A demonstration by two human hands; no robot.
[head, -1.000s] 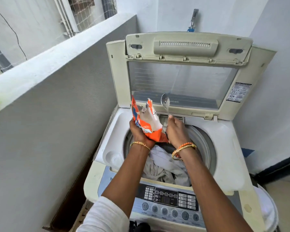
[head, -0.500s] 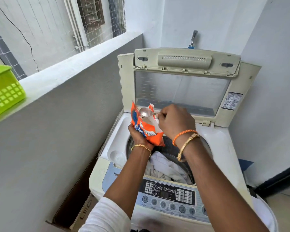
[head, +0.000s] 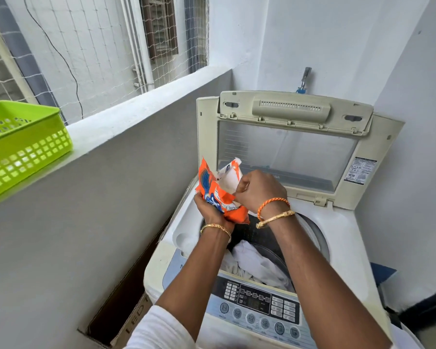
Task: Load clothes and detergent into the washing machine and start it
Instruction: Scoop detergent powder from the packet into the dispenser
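Observation:
The top-loading washing machine [head: 342, 238] stands with its lid [head: 287, 149] raised. White clothes [head: 257, 265] lie in the drum. My left hand [head: 208, 210] grips an orange detergent packet [head: 218, 196] from below, over the drum's far left rim. My right hand [head: 259, 190] is at the packet's torn white mouth, fingers curled and pinching. The spoon it held a moment ago is hidden, its bowl seemingly down inside the packet. The control panel [head: 257, 303] runs along the near edge, under my forearms.
A green plastic basket [head: 23, 147] sits on the grey ledge [head: 136, 122] to the left. A cardboard box [head: 134, 316] is wedged between the ledge wall and the machine. A tap [head: 305, 79] sticks out of the wall behind the lid.
My right hand brought the spoon from above the drum to the packet's mouth, and the spoon's bowl has gone out of sight inside. The view tilted up and left.

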